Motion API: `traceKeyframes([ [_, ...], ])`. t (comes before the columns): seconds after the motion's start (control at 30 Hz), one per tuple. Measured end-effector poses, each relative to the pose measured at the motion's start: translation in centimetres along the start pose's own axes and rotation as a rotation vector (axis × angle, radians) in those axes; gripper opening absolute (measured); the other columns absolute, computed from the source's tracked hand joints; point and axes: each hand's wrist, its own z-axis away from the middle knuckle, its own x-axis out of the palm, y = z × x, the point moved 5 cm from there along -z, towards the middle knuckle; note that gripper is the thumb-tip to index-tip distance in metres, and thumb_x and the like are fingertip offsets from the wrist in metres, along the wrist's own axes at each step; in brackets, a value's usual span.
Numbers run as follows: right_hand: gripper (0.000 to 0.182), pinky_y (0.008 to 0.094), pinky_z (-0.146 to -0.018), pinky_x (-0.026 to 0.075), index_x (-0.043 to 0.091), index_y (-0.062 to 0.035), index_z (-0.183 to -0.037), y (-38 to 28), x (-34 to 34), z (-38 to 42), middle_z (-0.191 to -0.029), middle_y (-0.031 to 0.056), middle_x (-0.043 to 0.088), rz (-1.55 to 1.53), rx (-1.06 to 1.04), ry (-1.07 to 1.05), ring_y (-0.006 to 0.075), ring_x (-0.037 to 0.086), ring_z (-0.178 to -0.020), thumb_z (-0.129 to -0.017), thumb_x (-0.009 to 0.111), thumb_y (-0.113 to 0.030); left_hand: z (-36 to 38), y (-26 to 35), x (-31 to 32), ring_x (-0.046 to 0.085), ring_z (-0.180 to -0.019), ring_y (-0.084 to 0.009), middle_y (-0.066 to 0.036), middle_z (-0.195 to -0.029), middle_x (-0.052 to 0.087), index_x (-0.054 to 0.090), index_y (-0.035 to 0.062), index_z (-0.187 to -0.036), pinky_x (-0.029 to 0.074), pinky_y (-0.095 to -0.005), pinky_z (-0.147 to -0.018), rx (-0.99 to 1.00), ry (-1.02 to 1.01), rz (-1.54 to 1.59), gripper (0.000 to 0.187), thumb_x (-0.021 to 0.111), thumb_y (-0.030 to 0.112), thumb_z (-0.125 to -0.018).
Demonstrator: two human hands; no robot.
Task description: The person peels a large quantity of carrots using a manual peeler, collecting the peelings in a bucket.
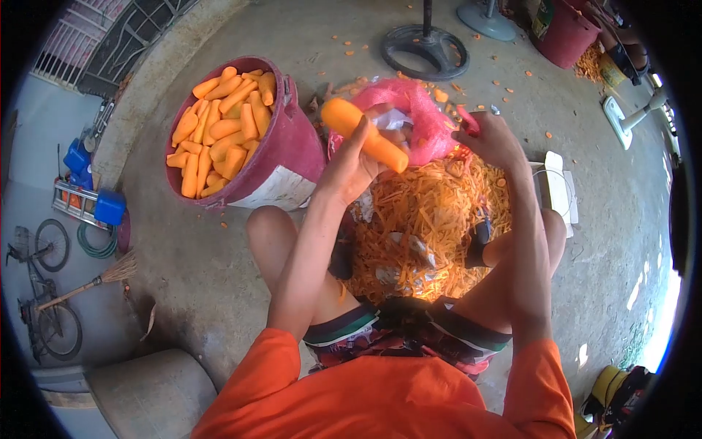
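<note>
My left hand (pixel 349 172) is wrapped round a thick peeled carrot (pixel 384 150), which it holds tilted above the heap of orange peelings (pixel 424 208). Over that heap's right side, my right hand (pixel 497 143) is closed, with a small pinkish-red piece showing at its fingers; what it is I cannot make out. Between the hands lies a pink mesh bag (pixel 431 128), its contents mostly hidden. Left of my left arm, a maroon tub (pixel 296 146) holds many peeled carrots (pixel 227 132).
Peelings surround my feet between my knees. Ahead stands a round black metal base (pixel 424 53) with a pole. A white box (pixel 556 186) sits beyond my right knee. A red bucket (pixel 567 36) and part of another person are at far right. A broom (pixel 88 282) and bicycle (pixel 47 293) are left.
</note>
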Motion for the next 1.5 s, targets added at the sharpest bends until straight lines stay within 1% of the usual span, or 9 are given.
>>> traceKeyframes([
  [0.23, 0.025, 0.0491, -0.07, 0.05, 0.068, -0.0031, -0.094, -5.0, 1.4, 1.9, -0.084, 0.0191, 0.069, -0.092, -0.415, -0.037, 0.0415, 0.066, -0.079, -0.085, 0.075, -0.026, 0.3, 1.6, -3.1, 0.069, -0.083, -0.0158, -0.003, -0.083, 0.068, 0.066, 0.004, -0.098, 0.055, -0.0312, -0.075, 0.437, 0.581, -1.065, 0.018, 0.079, 0.015, -0.09],
  [0.33, 0.023, 0.0496, -0.071, 0.051, 0.069, -0.0052, -0.098, -7.3, 2.2, 2.7, -0.085, 0.019, 0.07, -0.129, -0.599, 0.049, 0.0417, 0.066, -0.08, -0.086, 0.075, -0.024, 0.7, 1.5, -0.8, 0.07, -0.084, -0.0183, -0.009, -0.088, 0.072, 0.067, 0.001, -0.104, 0.055, -0.033, -0.075, 0.656, 0.595, -1.404, 0.023, 0.079, 0.01, -0.086],
  [0.8, 0.022, 0.049, -0.074, 0.054, 0.072, -0.0026, -0.098, -8.9, 4.6, 2.4, -0.088, 0.0219, 0.071, -0.21, -0.528, 0.103, 0.0421, 0.068, -0.083, -0.082, 0.073, -0.016, 1.0, 1.1, 0.6, 0.069, -0.081, -0.04, -0.017, -0.085, 0.07, 0.067, 0.0022, -0.096, 0.053, -0.0407, -0.071, 0.688, 0.649, -1.512, 0.024, 0.077, 0.005, -0.075],
  [1.0, 0.034, 0.0482, -0.076, 0.053, 0.072, -0.0022, -0.096, 2.0, 8.5, -3.3, -0.084, 0.0247, 0.069, -0.063, 0.041, -0.2, 0.0364, 0.07, -0.08, -0.088, 0.074, -0.036, 1.8, 1.9, -0.1, 0.069, -0.074, -0.0356, -0.017, -0.08, 0.069, 0.065, 0.001, -0.093, 0.052, -0.0394, -0.067, 0.719, 0.534, -1.418, 0.02, 0.076, 0.007, -0.077],
  [1.13, 0.039, 0.0474, -0.077, 0.053, 0.072, -0.0007, -0.097, 3.0, 6.3, -3.5, -0.084, 0.0242, 0.07, -0.099, 0.069, -0.194, 0.0377, 0.07, -0.082, -0.088, 0.074, -0.039, 2.9, 2.5, -0.9, 0.07, -0.076, -0.0339, -0.018, -0.081, 0.069, 0.066, -0.0001, -0.095, 0.053, -0.0375, -0.069, 0.628, 0.482, -1.441, 0.021, 0.075, 0.01, -0.079],
  [1.23, 0.039, 0.0462, -0.071, 0.051, 0.071, -0.0009, -0.091, 2.1, 4.9, -2.4, -0.08, 0.022, 0.069, 0.029, -0.038, -0.07, 0.0357, 0.068, -0.076, -0.09, 0.072, -0.039, 3.1, 2.1, -0.5, 0.066, -0.077, -0.0153, -0.008, -0.084, 0.069, 0.066, -0.0014, -0.099, 0.054, -0.0351, -0.074, 0.285, 0.245, -1.632, 0.022, 0.074, 0.008, -0.081],
  [1.33, 0.04, 0.0494, -0.079, 0.053, 0.072, 0.0002, -0.099, 0.8, 3.3, -1.7, -0.089, 0.026, 0.071, 0.063, -0.013, -0.096, 0.0428, 0.069, -0.089, -0.087, 0.075, -0.038, 3.9, 3.2, 0.1, 0.068, -0.088, -0.0188, -0.005, -0.093, 0.07, 0.067, 0.0025, -0.105, 0.053, -0.0325, -0.082, 0.238, 0.092, -1.291, 0.027, 0.079, 0.014, -0.083],
  [1.47, 0.04, 0.0494, -0.074, 0.051, 0.069, 0.0024, -0.092, -0.7, 1.3, -0.6, -0.082, 0.0265, 0.069, 0.014, -0.034, -0.059, 0.0433, 0.068, -0.082, -0.087, 0.075, -0.037, 5.0, 8.1, -2.0, 0.066, -0.087, -0.0173, -0.004, -0.099, 0.067, 0.061, 0.0097, -0.124, 0.054, -0.0333, -0.08, 0.722, 0.281, 0.425, 0.045, 0.077, 0.032, -0.089],
  [1.5, 0.04, 0.0495, -0.071, 0.05, 0.068, 0.003, -0.09, -0.9, 0.9, -0.3, -0.079, 0.0262, 0.067, -0.017, -0.06, -0.013, 0.0431, 0.067, -0.078, -0.088, 0.074, -0.037, 5.2, 8.0, -2.4, 0.066, -0.087, -0.0173, -0.004, -0.099, 0.067, 0.061, 0.0097, -0.124, 0.054, -0.0333, -0.08, 0.721, 0.29, 0.424, 0.045, 0.077, 0.032, -0.089],
])
